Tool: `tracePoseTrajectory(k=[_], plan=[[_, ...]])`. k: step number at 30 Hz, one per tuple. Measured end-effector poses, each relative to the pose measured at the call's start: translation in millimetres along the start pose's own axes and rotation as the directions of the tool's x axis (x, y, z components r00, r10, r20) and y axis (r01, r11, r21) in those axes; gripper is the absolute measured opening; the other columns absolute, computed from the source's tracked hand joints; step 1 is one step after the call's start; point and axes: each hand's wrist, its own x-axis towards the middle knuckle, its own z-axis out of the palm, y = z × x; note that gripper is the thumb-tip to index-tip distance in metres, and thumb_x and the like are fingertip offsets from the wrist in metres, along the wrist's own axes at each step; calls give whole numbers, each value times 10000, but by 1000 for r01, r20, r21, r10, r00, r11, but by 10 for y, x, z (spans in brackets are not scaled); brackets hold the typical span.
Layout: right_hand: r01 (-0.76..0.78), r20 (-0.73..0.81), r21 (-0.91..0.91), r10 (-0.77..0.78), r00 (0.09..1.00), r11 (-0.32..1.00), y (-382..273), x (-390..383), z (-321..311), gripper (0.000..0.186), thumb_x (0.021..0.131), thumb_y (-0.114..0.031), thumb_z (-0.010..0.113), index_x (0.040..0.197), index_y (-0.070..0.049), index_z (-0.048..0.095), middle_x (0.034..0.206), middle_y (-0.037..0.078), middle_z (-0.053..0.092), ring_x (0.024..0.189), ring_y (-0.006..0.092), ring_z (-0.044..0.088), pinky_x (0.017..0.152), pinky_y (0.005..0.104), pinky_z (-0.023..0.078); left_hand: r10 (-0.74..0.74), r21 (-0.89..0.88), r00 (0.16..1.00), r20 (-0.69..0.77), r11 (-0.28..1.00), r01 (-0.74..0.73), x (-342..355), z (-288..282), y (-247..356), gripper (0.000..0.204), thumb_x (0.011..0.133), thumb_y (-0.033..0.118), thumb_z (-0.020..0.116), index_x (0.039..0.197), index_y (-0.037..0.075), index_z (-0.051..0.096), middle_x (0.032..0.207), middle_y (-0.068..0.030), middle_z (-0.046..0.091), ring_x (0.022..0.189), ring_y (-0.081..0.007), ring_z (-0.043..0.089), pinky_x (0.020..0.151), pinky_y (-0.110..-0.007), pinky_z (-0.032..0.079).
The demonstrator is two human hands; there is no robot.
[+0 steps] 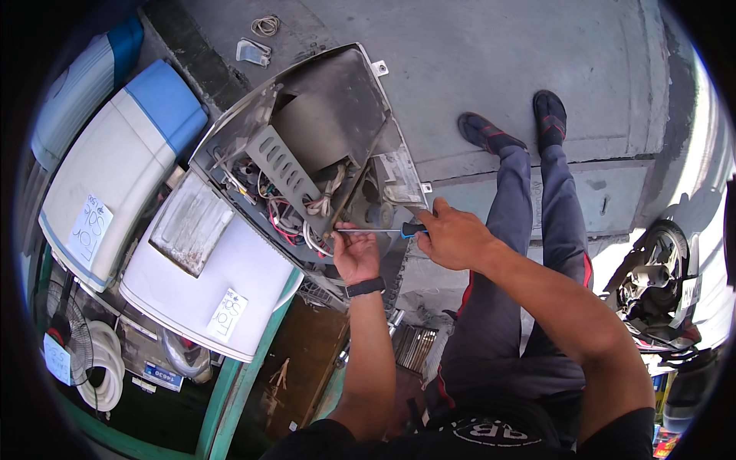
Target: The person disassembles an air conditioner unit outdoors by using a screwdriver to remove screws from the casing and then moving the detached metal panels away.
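Note:
An opened metal appliance housing [307, 123] holds a slotted grey plate [272, 165], bundled wires [284, 218] and a bare inner panel. My right hand [452, 234] grips the blue-and-black handle of a screwdriver [410, 228], whose long shaft points left into the housing. My left hand [356, 253] is at the lower edge of the housing, palm up, its fingers curled at the screwdriver's tip beside the wires; what they pinch is too small to make out.
White appliance casings [123, 169] with paper labels stand left, above a fan [69, 330] and coiled white hose [107, 368] near a green frame [222, 406]. A cable coil [265, 25] lies on the grey floor. My sandalled feet [548, 119] show ahead; a motorcycle [652, 284] is right.

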Motion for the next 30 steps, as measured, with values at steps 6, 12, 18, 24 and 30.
tracePoseTrajectory(k=[6,12,18,24,30], plan=[[53,40,13,-53,998,999,-91,-58,-123,467,870,-215,634,1272,-57,457,1101,239,509,989,397,621,826,488,510,-20,-78,1000,12,997,21,-16,13,-15,173,891,240,674,1020,127,653,1023,30,671,985,-126,601,917,-421,382],[105,-147,-87,-117,982,991,-30,-57,108,477,868,-215,647,1274,-89,430,1071,225,517,926,399,642,791,489,520,-42,-187,999,-10,982,39,-97,116,-50,150,882,177,678,1000,89,648,1010,11,683,952,-153,624,897,-428,406],[35,50,-82,-31,998,996,-322,-110,-191,369,886,-224,616,1189,-45,505,1051,204,531,916,394,634,794,473,526,-21,-221,1000,-22,975,15,-77,50,-126,164,900,214,663,993,78,655,938,-13,669,905,-161,603,848,-366,433],[151,-119,-208,-179,977,966,-66,-76,122,438,861,-256,671,1209,-84,468,1039,184,539,840,396,644,749,472,531,3,-277,1000,-13,961,-6,-42,56,-191,199,916,258,646,993,74,651,933,-31,670,903,-169,605,837,-379,451],[36,-1,-217,-38,999,975,-427,-91,10,447,885,-278,646,1239,-84,453,1048,187,548,853,412,638,772,478,522,7,-363,998,-61,931,-29,-53,98,-163,130,912,213,656,981,108,620,969,-16,671,928,-160,615,813,-354,488]])
